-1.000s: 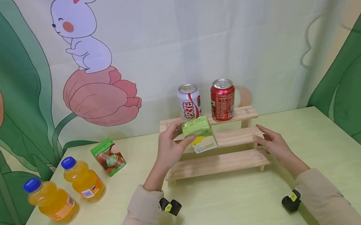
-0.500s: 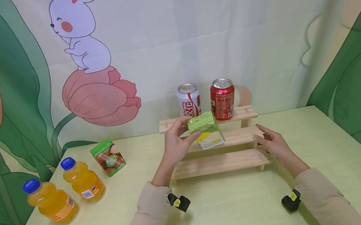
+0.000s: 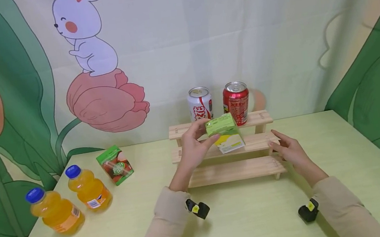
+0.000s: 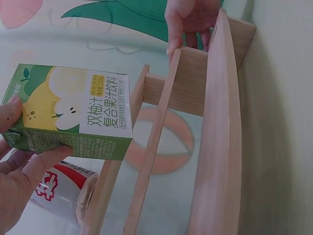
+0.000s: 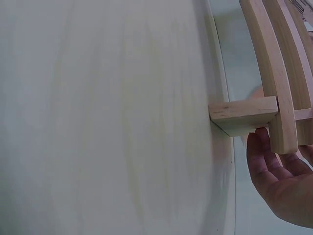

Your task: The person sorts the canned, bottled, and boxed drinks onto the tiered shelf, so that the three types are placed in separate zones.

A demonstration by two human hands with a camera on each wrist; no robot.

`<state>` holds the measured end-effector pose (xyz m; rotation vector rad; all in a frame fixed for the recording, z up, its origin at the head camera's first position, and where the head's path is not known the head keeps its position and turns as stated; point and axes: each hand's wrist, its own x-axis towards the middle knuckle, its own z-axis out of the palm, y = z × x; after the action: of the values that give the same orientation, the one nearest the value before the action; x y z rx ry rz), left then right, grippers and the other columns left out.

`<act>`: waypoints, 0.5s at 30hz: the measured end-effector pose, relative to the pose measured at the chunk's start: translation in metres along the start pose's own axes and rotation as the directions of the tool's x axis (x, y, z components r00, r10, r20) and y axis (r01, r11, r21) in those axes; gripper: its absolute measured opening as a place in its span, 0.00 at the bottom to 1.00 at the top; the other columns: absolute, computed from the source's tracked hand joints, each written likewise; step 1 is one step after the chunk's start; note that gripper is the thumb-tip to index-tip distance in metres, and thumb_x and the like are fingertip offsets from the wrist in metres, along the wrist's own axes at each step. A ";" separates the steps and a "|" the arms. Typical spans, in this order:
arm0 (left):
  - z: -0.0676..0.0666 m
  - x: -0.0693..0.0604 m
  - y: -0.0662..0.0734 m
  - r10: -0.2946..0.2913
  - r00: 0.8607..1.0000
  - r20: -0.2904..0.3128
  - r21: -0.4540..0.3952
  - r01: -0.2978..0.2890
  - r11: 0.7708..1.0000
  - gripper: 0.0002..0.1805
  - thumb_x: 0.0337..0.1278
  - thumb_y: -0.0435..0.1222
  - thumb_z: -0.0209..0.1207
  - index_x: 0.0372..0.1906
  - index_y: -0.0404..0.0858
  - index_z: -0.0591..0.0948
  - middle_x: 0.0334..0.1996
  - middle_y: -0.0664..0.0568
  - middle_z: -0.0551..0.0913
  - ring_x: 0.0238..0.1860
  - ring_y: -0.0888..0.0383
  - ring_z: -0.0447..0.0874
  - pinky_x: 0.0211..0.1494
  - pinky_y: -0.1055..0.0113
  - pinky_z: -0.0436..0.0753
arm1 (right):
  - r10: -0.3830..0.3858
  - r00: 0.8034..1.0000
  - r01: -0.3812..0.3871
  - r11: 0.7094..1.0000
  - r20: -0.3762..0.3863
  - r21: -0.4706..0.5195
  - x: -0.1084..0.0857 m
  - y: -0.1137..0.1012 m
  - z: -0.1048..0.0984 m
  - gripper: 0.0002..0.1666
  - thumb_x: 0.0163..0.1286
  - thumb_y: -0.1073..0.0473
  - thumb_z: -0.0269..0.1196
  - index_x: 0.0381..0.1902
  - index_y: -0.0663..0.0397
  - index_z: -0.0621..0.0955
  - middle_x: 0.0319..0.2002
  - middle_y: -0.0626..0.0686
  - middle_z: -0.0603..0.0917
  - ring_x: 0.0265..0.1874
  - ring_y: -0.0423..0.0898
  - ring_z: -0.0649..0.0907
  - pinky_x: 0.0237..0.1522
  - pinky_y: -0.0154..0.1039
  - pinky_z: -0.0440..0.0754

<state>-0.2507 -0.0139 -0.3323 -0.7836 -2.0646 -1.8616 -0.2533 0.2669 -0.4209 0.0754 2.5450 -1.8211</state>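
Observation:
A green and yellow juice carton (image 3: 225, 134) is pinched between the thumb and fingers of my left hand (image 3: 193, 145), in front of the wooden three-step rack (image 3: 235, 171) and over its middle step. In the left wrist view the carton (image 4: 68, 112) is seen from its printed side, with my left fingers (image 4: 46, 164) along its edge. My right hand (image 3: 293, 155) is at the rack's right end, its fingers and thumb around the end of the middle step. In the right wrist view my right hand (image 5: 283, 181) is against the rack's end (image 5: 283, 132).
A white can (image 3: 200, 105) and a red can (image 3: 236, 103) stand on the top step. On the table's left are two orange drink bottles (image 3: 61, 213) with blue caps and a green and red carton (image 3: 115, 166). A printed curtain (image 3: 166, 38) hangs behind.
My left hand has moved to the right and slightly up with the carton, from the left part of the rack to nearer its middle. My right hand has stayed at the rack.

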 end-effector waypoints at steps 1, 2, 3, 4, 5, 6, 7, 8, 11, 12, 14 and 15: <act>0.001 0.001 0.000 0.007 1.000 0.004 -0.003 -0.007 1.000 0.21 0.45 0.20 0.61 0.48 0.24 0.72 0.45 0.34 0.77 0.44 0.41 0.79 0.46 0.56 0.79 | 0.000 1.000 0.000 1.000 0.000 -0.002 0.000 0.000 0.000 0.39 0.68 0.46 0.52 0.71 0.52 0.51 0.59 0.65 0.65 0.35 0.34 0.71 0.26 0.30 0.71; 0.002 0.002 0.000 0.014 1.000 0.005 -0.004 -0.014 1.000 0.20 0.45 0.20 0.61 0.48 0.24 0.72 0.44 0.33 0.77 0.44 0.41 0.79 0.47 0.56 0.79 | 0.001 1.000 -0.001 1.000 -0.001 -0.002 0.000 0.000 0.000 0.39 0.69 0.47 0.52 0.71 0.52 0.51 0.59 0.65 0.65 0.35 0.34 0.71 0.26 0.30 0.72; 0.003 0.002 0.000 0.018 1.000 0.007 -0.003 -0.018 1.000 0.20 0.45 0.20 0.61 0.47 0.24 0.73 0.44 0.33 0.77 0.44 0.41 0.79 0.47 0.56 0.79 | 0.000 1.000 0.000 1.000 0.000 -0.001 -0.001 -0.001 -0.001 0.39 0.69 0.47 0.52 0.71 0.52 0.51 0.58 0.65 0.66 0.35 0.35 0.71 0.26 0.30 0.71; 0.005 0.003 0.000 0.021 1.000 0.007 -0.002 -0.021 1.000 0.20 0.45 0.20 0.61 0.47 0.24 0.73 0.44 0.34 0.77 0.44 0.41 0.79 0.47 0.56 0.79 | 0.001 1.000 -0.001 1.000 0.000 0.001 -0.001 -0.001 -0.001 0.39 0.69 0.47 0.51 0.71 0.52 0.51 0.58 0.65 0.66 0.34 0.35 0.71 0.25 0.30 0.71; 0.006 0.003 0.000 0.019 1.000 0.008 -0.004 -0.019 1.000 0.20 0.45 0.20 0.61 0.47 0.24 0.73 0.44 0.34 0.77 0.44 0.41 0.79 0.46 0.57 0.79 | 0.001 1.000 -0.001 1.000 0.000 0.001 -0.001 -0.001 -0.001 0.39 0.69 0.47 0.51 0.71 0.52 0.51 0.58 0.65 0.66 0.34 0.35 0.71 0.25 0.30 0.71; 0.007 0.004 0.000 0.017 1.000 0.010 -0.004 -0.017 1.000 0.20 0.45 0.20 0.61 0.47 0.24 0.73 0.44 0.34 0.77 0.44 0.41 0.79 0.46 0.57 0.79 | 0.002 1.000 -0.002 1.000 -0.001 0.001 -0.001 -0.002 -0.001 0.39 0.69 0.47 0.51 0.71 0.52 0.51 0.57 0.65 0.66 0.34 0.35 0.71 0.25 0.30 0.71; 0.008 0.004 0.000 0.015 1.000 0.011 -0.008 -0.015 1.000 0.20 0.45 0.20 0.61 0.48 0.24 0.73 0.44 0.34 0.77 0.45 0.41 0.79 0.46 0.58 0.80 | 0.003 1.000 -0.003 1.000 -0.001 0.000 -0.001 -0.002 -0.001 0.39 0.69 0.47 0.51 0.71 0.52 0.51 0.57 0.65 0.66 0.34 0.35 0.71 0.25 0.30 0.71; 0.009 0.005 0.000 0.011 1.000 0.010 -0.013 -0.011 1.000 0.20 0.45 0.20 0.61 0.48 0.24 0.73 0.44 0.34 0.77 0.45 0.41 0.79 0.46 0.58 0.80 | 0.004 1.000 -0.004 1.000 0.000 0.001 0.000 -0.002 -0.001 0.39 0.69 0.47 0.51 0.71 0.52 0.50 0.57 0.65 0.66 0.34 0.35 0.71 0.25 0.30 0.71; 0.013 0.007 -0.012 0.012 1.000 0.011 -0.037 -0.012 0.999 0.20 0.45 0.21 0.62 0.48 0.26 0.73 0.43 0.35 0.78 0.44 0.43 0.79 0.47 0.59 0.79 | 0.005 1.000 -0.005 1.000 0.001 0.001 0.000 -0.001 -0.001 0.39 0.69 0.46 0.51 0.71 0.52 0.50 0.59 0.66 0.65 0.35 0.34 0.71 0.27 0.30 0.72; 0.015 0.009 -0.017 0.020 1.000 0.011 -0.045 -0.020 0.999 0.21 0.45 0.22 0.62 0.48 0.26 0.73 0.43 0.35 0.78 0.44 0.44 0.79 0.47 0.59 0.79 | 0.004 1.000 -0.004 1.000 0.002 0.001 0.000 -0.001 -0.001 0.39 0.68 0.46 0.51 0.71 0.52 0.50 0.59 0.67 0.65 0.35 0.34 0.71 0.27 0.30 0.72; 0.018 0.011 -0.027 0.036 0.999 0.010 -0.049 -0.035 0.998 0.21 0.44 0.22 0.63 0.48 0.27 0.74 0.41 0.36 0.79 0.43 0.46 0.80 0.48 0.60 0.79 | 0.005 1.000 -0.005 1.000 0.004 0.003 0.000 0.000 -0.001 0.39 0.68 0.46 0.52 0.71 0.51 0.50 0.60 0.67 0.64 0.36 0.34 0.71 0.27 0.30 0.72; 0.019 0.011 -0.028 0.039 0.999 0.015 -0.054 -0.038 0.998 0.21 0.44 0.22 0.63 0.48 0.27 0.73 0.41 0.35 0.79 0.42 0.46 0.80 0.49 0.59 0.78 | 0.006 1.000 -0.006 1.000 0.004 0.004 0.001 0.000 -0.001 0.40 0.68 0.46 0.52 0.71 0.51 0.50 0.60 0.67 0.64 0.36 0.34 0.71 0.27 0.30 0.72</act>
<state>-0.2721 0.0057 -0.3528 -0.8486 -2.0015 -1.9037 -0.2539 0.2681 -0.4208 0.0795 2.5355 -1.8225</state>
